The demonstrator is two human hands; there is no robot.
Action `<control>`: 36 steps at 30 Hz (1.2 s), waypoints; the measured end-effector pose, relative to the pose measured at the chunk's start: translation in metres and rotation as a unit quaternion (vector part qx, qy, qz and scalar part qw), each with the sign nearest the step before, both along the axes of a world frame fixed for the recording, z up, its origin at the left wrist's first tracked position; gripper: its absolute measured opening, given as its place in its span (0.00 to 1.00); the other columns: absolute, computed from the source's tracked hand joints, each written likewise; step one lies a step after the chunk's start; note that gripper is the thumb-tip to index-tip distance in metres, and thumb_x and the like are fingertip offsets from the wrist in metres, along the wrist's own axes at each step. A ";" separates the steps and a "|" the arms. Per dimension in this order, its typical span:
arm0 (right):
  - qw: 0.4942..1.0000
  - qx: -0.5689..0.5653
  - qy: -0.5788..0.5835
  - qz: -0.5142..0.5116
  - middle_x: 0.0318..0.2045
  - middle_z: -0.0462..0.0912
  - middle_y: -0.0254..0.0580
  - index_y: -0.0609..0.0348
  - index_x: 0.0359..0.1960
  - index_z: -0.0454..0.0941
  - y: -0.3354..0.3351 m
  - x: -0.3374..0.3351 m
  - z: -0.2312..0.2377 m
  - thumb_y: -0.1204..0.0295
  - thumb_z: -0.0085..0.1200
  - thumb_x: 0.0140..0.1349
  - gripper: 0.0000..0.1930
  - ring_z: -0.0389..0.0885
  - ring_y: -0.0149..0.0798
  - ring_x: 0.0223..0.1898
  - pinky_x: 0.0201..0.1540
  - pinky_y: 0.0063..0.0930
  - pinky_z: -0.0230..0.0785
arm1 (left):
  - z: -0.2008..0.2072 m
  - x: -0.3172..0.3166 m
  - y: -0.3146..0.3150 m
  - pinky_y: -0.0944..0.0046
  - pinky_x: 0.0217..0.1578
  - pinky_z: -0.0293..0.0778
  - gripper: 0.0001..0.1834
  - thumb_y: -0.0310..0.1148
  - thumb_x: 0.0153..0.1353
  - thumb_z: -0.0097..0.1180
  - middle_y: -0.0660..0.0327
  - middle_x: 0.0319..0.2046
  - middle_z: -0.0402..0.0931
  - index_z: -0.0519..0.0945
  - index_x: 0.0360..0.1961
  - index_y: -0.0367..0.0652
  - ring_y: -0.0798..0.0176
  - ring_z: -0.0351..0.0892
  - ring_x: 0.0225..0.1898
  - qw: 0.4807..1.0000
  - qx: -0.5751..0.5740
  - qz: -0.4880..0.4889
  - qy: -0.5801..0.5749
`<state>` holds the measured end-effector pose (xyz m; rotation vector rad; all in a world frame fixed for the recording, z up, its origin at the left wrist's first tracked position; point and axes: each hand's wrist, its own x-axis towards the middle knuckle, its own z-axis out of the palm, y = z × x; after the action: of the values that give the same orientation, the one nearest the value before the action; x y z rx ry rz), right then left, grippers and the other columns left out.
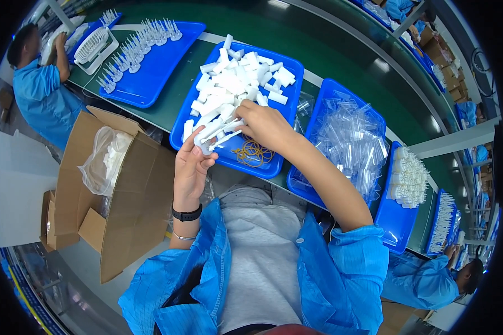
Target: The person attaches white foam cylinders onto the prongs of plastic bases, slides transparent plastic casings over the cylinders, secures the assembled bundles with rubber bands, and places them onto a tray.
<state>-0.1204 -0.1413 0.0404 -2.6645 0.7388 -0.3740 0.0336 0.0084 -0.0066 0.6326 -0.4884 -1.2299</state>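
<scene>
My left hand [191, 162] holds a white plastic pronged piece [205, 146] by its round base, with its thin prongs pointing away to the upper right. Over the near side of a blue tray [176, 134], my right hand [262, 124] has its fingers bent together at the far ends of those prongs. What its fingertips pinch is hidden among the white pieces. White cylinders [229, 78] lie heaped in this tray. A tangle of tan rubber bands [253, 153] sits at its near edge, under my right wrist.
To the left, a blue tray [137, 84] carries rows of white pronged pieces and a small white fan [96, 49]. Rightward are a tray of clear plastic pieces [349, 145] and another of white parts [408, 176]. A cardboard box [134, 206] stands at my left. Co-workers sit on both sides.
</scene>
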 end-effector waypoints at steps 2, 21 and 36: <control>0.998 0.052 -0.026 -0.021 0.33 0.80 0.44 0.60 0.35 0.77 -0.004 -0.005 0.001 0.71 0.58 0.52 0.10 0.80 0.46 0.34 0.36 0.36 0.72 | -0.002 0.000 0.000 0.73 0.34 0.80 0.29 0.35 0.61 0.56 0.49 0.46 0.75 0.63 0.60 0.35 0.64 0.82 0.35 1.000 0.001 0.008 0.002; 0.880 0.376 -0.285 -0.058 0.35 0.83 0.40 0.65 0.41 0.81 0.022 -0.048 0.063 0.71 0.55 0.61 0.11 0.79 0.26 0.38 0.42 0.18 0.71 | 0.000 -0.010 -0.001 0.73 0.34 0.80 0.26 0.33 0.59 0.58 0.54 0.41 0.77 0.68 0.56 0.35 0.65 0.82 0.34 1.000 0.015 0.008 -0.026; 0.906 0.324 -0.263 -0.066 0.24 0.78 0.32 0.60 0.38 0.83 0.028 -0.052 0.053 0.72 0.59 0.57 0.09 0.66 0.19 0.23 0.25 0.14 0.57 | 0.001 -0.019 -0.002 0.74 0.33 0.80 0.23 0.31 0.60 0.57 0.54 0.40 0.77 0.69 0.55 0.35 0.64 0.82 0.33 0.999 0.022 -0.004 -0.030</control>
<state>-0.1722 -0.1137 0.0938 -1.7811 0.7073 -0.7045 0.0143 0.0067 -0.0057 0.7075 -0.5141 -1.2345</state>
